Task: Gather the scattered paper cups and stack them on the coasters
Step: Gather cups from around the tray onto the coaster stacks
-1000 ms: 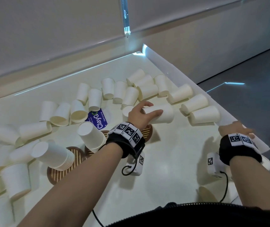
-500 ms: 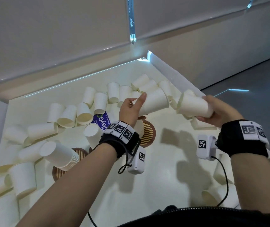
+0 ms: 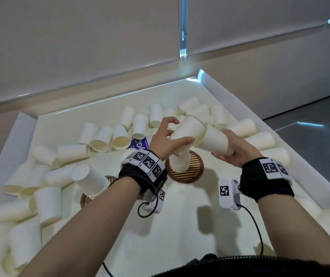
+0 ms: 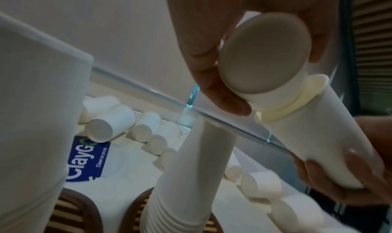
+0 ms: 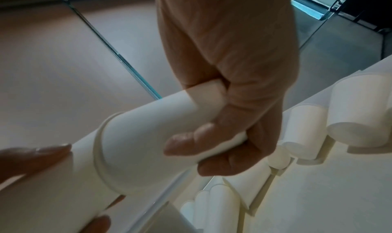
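My left hand (image 3: pixel 182 129) grips a white paper cup (image 3: pixel 188 130) by its narrow end, and my right hand (image 3: pixel 222 143) grips a second cup (image 3: pixel 216 142) by its base. The two cups meet at their open ends in the air; which rim sits inside I cannot tell. The left wrist view shows the left cup's base (image 4: pixel 265 52), the right wrist view the right cup (image 5: pixel 152 136). Right below them a stack of upturned cups (image 3: pixel 178 159) stands on a brown striped coaster (image 3: pixel 192 172). Another stack (image 3: pixel 92 180) leans on a coaster (image 3: pixel 85 199) at the left.
Several loose cups lie along the back (image 3: pixel 156 114), the left side (image 3: pixel 48 202) and the right edge (image 3: pixel 262 139) of the white table with its raised rim (image 3: pixel 240 100). A blue ClayGo card (image 3: pixel 139 143) lies behind my left wrist. A third coaster (image 3: pixel 111 179) peeks out beside it.
My left hand lifted a cup off the table and my right hand picked up another at the right. Both hands then came together until the cups' open ends met.
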